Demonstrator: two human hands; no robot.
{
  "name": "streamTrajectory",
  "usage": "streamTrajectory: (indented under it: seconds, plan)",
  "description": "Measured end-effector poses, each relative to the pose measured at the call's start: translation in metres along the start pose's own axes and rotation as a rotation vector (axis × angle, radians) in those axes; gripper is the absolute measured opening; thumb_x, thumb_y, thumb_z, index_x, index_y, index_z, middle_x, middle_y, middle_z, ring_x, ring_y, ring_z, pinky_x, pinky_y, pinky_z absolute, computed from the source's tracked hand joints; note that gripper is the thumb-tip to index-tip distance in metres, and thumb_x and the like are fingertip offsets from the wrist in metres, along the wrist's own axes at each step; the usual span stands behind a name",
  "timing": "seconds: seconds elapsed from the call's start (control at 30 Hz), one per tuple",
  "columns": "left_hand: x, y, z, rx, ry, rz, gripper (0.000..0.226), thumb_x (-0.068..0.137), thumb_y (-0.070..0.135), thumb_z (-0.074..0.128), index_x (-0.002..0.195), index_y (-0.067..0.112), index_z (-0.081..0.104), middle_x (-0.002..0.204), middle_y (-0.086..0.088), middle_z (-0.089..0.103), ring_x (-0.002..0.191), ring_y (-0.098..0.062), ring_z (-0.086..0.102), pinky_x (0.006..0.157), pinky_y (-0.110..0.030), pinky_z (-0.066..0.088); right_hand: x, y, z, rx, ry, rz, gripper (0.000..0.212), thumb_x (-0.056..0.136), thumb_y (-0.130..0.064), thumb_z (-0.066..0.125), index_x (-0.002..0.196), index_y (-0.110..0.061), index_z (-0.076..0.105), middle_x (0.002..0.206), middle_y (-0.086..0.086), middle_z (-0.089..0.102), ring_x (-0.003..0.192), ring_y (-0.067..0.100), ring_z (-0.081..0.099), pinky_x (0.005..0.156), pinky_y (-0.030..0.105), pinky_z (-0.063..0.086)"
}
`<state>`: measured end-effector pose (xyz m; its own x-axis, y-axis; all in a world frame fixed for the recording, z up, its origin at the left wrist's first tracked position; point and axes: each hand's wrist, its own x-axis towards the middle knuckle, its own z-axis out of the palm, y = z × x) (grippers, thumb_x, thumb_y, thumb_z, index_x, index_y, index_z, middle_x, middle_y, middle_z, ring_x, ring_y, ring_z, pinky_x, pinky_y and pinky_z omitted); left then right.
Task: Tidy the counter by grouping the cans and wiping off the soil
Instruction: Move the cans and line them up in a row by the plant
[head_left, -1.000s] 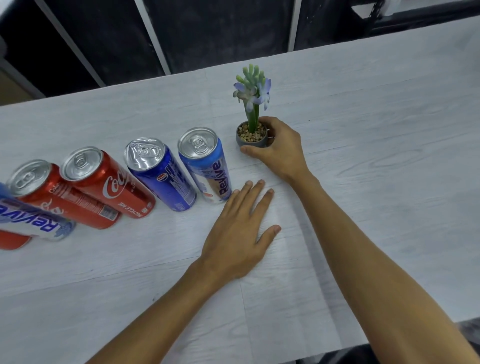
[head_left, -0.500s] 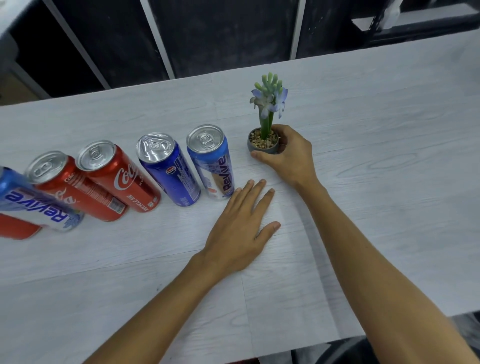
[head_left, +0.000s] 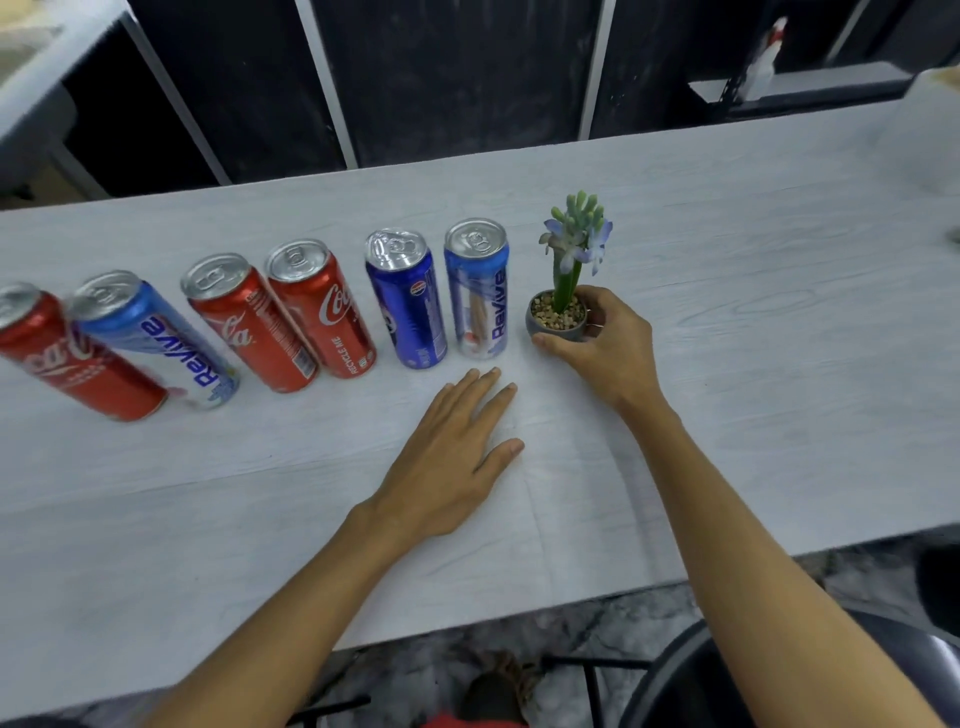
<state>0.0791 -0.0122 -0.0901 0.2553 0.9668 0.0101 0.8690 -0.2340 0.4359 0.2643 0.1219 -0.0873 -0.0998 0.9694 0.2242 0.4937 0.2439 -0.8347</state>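
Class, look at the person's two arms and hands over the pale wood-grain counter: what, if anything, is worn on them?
Both forearms are bare to the bottom of the picture: no sleeves, gloves, watch or bracelet show. The left hand shows no ring. On the right hand, a thin pale band on one finger may be a ring; too small to tell.

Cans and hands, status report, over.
Right hand wrapped on plant pot. Left hand flat on counter, empty. Six cans upright in row. No soil visible.

A small potted plant (head_left: 563, 291) is standing right of centre, its grey pot (head_left: 550, 332) holding pebbles. Dark panels (head_left: 441, 73) with pale strips are filling the top. A chair (head_left: 685, 680) is showing at lower right, and a shoe (head_left: 498, 686) at bottom centre.
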Motion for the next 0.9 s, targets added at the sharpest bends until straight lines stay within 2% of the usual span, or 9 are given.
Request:
streamTrajectory:
  seconds: [0.1,0.27,0.4,0.63,0.8,0.9]
  plan:
    - [-0.024,-0.012,-0.007,0.028,0.016,-0.022,0.063,0.099,0.054,0.024,0.154,0.027,0.012,0.162,0.009,0.002,0.146,-0.002,-0.008,0.117,-0.023,-0.009,-0.023,-0.008,0.002,-0.002,0.013,0.013,0.066,0.064,-0.042,0.086,0.121,-0.021,0.06,0.106,-0.007,0.066,0.093,0.004,0.062,0.076,0.007,0.046]
    - [-0.066,-0.037,-0.023,0.053,0.047,-0.073,0.063,0.098,0.054,0.023,0.154,0.026,0.013,0.162,0.008,0.004,0.147,-0.005,-0.005,0.12,-0.029,-0.004,-0.06,-0.029,0.013,0.003,0.008,0.016,0.067,0.063,-0.043,0.087,0.12,-0.022,0.06,0.107,-0.008,0.065,0.095,0.006,0.063,0.08,0.017,0.051]
    - [-0.101,-0.06,-0.039,0.035,0.107,-0.128,0.062,0.098,0.054,0.026,0.153,0.028,0.017,0.161,0.008,0.008,0.147,-0.006,-0.001,0.12,-0.03,-0.003,-0.084,-0.053,0.034,0.033,-0.03,0.006,0.065,0.063,-0.043,0.087,0.119,-0.023,0.061,0.104,-0.012,0.065,0.094,0.001,0.061,0.075,0.006,0.047]
    - [-0.158,-0.107,-0.062,0.056,0.184,-0.261,0.061,0.098,0.053,0.029,0.153,0.027,0.019,0.161,0.007,0.009,0.148,-0.008,0.0,0.12,-0.031,-0.002,-0.113,-0.094,0.093,0.103,-0.111,-0.03,0.066,0.062,-0.041,0.088,0.119,-0.022,0.061,0.1,-0.016,0.063,0.092,-0.006,0.06,0.074,0.005,0.046]
    - [-0.179,-0.137,-0.07,0.09,0.24,-0.367,0.06,0.1,0.05,0.031,0.153,0.026,0.019,0.161,0.004,0.01,0.148,-0.011,0.002,0.119,-0.031,-0.003,-0.118,-0.119,0.135,0.105,-0.188,-0.062,0.068,0.063,-0.039,0.088,0.121,-0.02,0.06,0.11,-0.005,0.066,0.098,0.007,0.062,0.084,0.02,0.053]
    - [-0.182,-0.148,-0.071,0.106,0.256,-0.392,0.06,0.1,0.049,0.031,0.153,0.025,0.018,0.162,0.003,0.01,0.148,-0.013,0.001,0.119,-0.033,-0.004,-0.117,-0.13,0.153,0.096,-0.198,-0.077,0.07,0.063,-0.04,0.087,0.123,-0.018,0.059,0.113,-0.003,0.065,0.099,0.009,0.061,0.081,0.016,0.05]
